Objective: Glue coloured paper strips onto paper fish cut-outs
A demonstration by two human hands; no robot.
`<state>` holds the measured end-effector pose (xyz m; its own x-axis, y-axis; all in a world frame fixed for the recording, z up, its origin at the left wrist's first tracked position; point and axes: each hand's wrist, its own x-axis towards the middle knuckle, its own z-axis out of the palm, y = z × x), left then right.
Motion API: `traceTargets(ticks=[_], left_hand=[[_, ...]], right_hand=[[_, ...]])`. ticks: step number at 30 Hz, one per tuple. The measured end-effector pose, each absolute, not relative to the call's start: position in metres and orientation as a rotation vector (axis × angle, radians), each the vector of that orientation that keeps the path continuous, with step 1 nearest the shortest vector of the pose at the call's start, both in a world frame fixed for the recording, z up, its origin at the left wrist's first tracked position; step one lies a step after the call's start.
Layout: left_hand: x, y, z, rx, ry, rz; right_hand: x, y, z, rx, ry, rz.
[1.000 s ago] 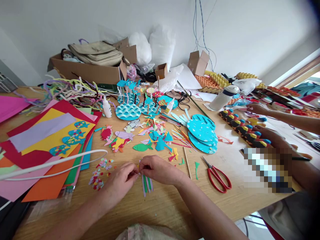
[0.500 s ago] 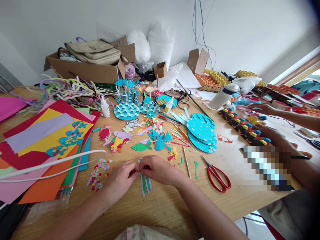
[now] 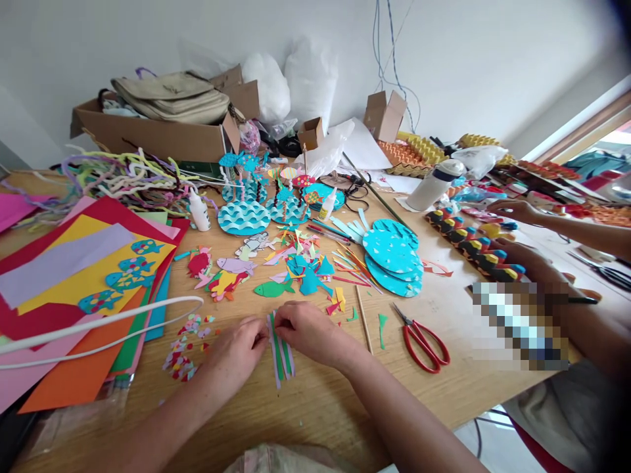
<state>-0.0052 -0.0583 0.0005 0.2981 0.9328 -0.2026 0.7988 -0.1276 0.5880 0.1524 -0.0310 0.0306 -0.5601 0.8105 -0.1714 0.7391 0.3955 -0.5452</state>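
"Where are the paper strips (image 3: 279, 368) lying?"

"They're sitting on the counter (image 3: 335, 414) between the two sets of fingers, their near ends reaching out below them."

"Which way are they pointing?"

"Purple and green are lying side by side, long axes running from the far side toward the near side, near ends slanting slightly right."

"And the hands?"

"The left hand (image 3: 245, 345) is angling in from the lower left, back upward, its fingers bunching narrowly at the strips' left edge. The right hand (image 3: 310, 332) is coming from the lower right and turning leftward, its fingers drawing close together over the strips. I can't tell whether either is pinching paper."

"What's lying around them?"

"A green paper fish (image 3: 273, 289) is lying just beyond the fingers; red-handled scissors (image 3: 424, 346) are resting well to their right."
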Motion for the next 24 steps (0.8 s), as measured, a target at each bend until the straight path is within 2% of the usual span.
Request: traceTargets(ticks=[24], left_hand=[[0.002,-0.061,0.001,2.069,1.610,0.147]], right_hand=[[0.148,-0.032,0.011,-1.371,-2.527,0.898]])
